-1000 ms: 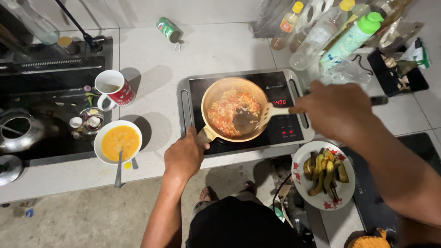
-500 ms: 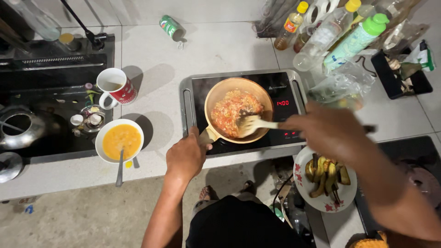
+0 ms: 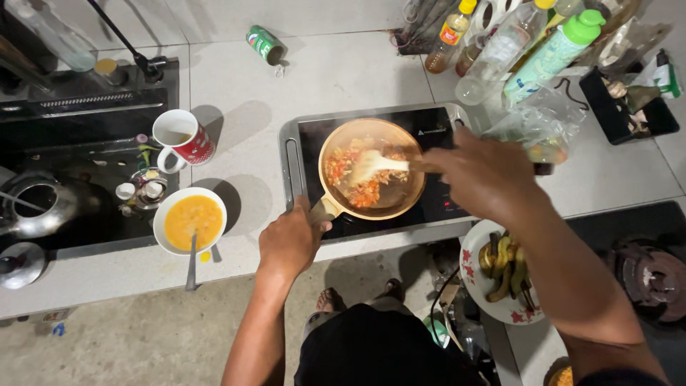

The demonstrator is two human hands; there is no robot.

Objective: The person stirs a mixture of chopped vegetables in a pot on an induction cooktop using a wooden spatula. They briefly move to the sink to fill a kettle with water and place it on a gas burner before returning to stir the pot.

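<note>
A tan frying pan (image 3: 400, 204) with chopped red and orange food (image 3: 350, 175) sits on a black induction cooktop (image 3: 307, 136). My left hand (image 3: 289, 239) grips the pan's handle at the front left. My right hand (image 3: 479, 175) holds a pale spatula (image 3: 375, 164) whose blade rests in the food. A white bowl of beaten egg (image 3: 189, 220) with a utensil in it stands left of the cooktop.
A red and white mug (image 3: 182, 139) and a sink (image 3: 64, 179) with a kettle (image 3: 32, 207) lie to the left. Bottles (image 3: 500, 50) crowd the back right. A plate of cooked green vegetables (image 3: 504, 268) sits front right, and a green can (image 3: 264, 43) lies at the back.
My right hand has moved left over the cooktop, carrying the spatula from the pan's right side into the middle of the food. My left hand stays on the handle.
</note>
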